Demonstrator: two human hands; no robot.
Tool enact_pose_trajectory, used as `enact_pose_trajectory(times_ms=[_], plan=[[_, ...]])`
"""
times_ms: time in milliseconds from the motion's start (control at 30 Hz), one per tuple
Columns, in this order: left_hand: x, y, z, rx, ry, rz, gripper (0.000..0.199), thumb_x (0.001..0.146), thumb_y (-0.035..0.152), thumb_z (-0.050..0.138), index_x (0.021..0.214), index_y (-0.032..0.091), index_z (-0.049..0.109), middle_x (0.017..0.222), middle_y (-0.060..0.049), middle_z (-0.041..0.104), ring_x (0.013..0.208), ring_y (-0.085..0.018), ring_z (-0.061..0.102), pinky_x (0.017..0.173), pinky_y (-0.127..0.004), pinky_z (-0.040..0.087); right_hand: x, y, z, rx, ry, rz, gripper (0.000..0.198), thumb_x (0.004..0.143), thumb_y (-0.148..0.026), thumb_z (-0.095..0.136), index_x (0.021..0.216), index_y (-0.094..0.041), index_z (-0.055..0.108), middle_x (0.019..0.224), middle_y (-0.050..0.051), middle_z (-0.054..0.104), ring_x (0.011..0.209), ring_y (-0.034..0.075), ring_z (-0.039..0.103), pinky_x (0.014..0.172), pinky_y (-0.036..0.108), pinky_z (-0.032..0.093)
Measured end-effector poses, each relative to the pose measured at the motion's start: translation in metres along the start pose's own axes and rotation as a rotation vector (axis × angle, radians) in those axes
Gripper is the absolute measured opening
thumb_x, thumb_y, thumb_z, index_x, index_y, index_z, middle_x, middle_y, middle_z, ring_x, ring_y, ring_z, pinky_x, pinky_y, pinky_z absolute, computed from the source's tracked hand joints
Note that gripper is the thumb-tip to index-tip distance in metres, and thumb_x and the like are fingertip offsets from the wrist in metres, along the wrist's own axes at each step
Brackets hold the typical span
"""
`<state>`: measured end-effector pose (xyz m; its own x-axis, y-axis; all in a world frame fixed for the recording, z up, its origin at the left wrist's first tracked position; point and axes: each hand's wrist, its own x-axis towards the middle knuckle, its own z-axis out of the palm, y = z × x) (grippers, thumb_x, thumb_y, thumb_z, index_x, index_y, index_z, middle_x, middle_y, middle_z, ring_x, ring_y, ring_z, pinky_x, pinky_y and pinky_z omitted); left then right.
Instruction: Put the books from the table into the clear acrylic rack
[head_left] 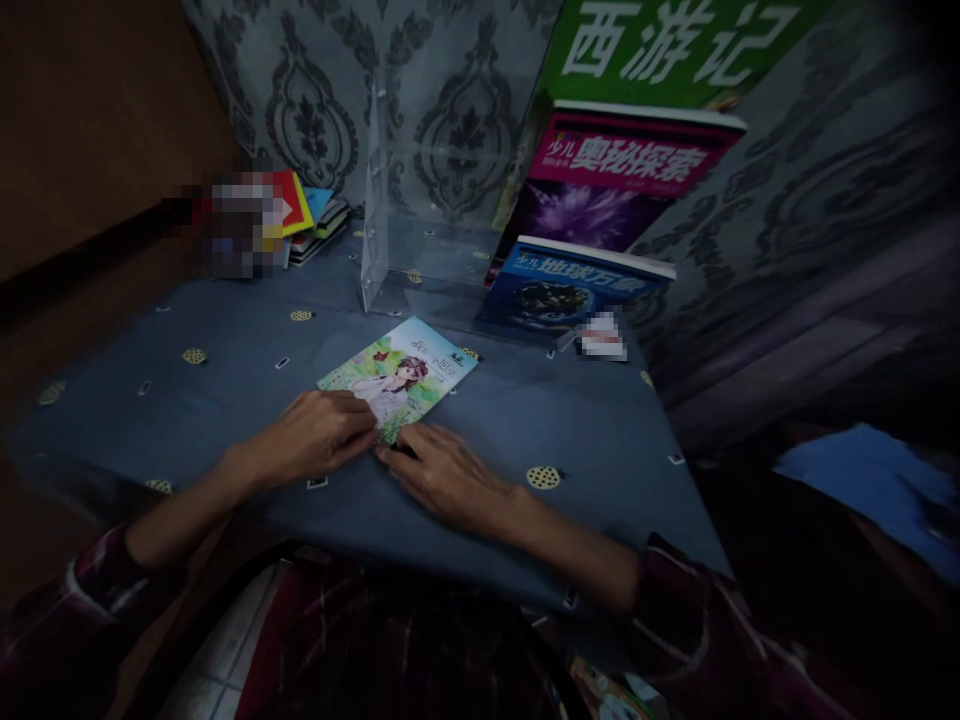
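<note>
A thin book [420,365] with a pale blue and green cover and a drawn figure lies on the blue tablecloth. Its near corner sits between my two hands. My left hand [319,428] is closed at the near left edge, its fingers curled and pressed against the cover. From the other side, my right hand [442,472] is closed at the near corner, thumb and fingers together there. The fingertips of both hands are partly hidden.
Beyond the book stands a clear acrylic rack [375,235], holding a blue book [555,290], a purple book [600,190] and a green book [652,50] in tiers. Several stacked books [319,230] lie at the back left. A patterned wall [315,110] borders the tablecloth [247,390].
</note>
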<state>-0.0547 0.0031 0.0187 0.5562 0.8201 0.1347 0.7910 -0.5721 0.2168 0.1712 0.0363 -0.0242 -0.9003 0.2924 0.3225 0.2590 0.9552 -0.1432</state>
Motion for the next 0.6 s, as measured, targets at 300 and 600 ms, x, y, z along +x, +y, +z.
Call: enact_pose_trajectory(times_ms=[300,600], plan=[[0.008,0.003,0.009,0.214,0.015,0.013,0.028,0.103,0.030,0.045,0.085,0.017,0.063,0.085,-0.004,0.066,0.080,-0.018,0.060,0.067,-0.029,0.041,-0.015,0.051,-0.007,0.006,0.047,0.269,0.031,0.104,-0.028,0.044,0.121,-0.018,0.068,0.099,0.009,0.058,0.083,0.020,0.056,0.068,0.031,0.048],[0.014,0.001,0.015,0.279,0.007,0.028,0.027,0.103,0.028,0.043,0.086,0.018,0.060,0.086,-0.005,0.062,0.081,-0.019,0.058,0.066,-0.030,0.043,-0.024,0.096,-0.016,-0.185,0.043,0.635,0.032,0.103,-0.032,0.044,0.124,-0.022,0.066,0.107,0.011,0.058,0.098,0.026,0.057,0.072,0.035,0.049]])
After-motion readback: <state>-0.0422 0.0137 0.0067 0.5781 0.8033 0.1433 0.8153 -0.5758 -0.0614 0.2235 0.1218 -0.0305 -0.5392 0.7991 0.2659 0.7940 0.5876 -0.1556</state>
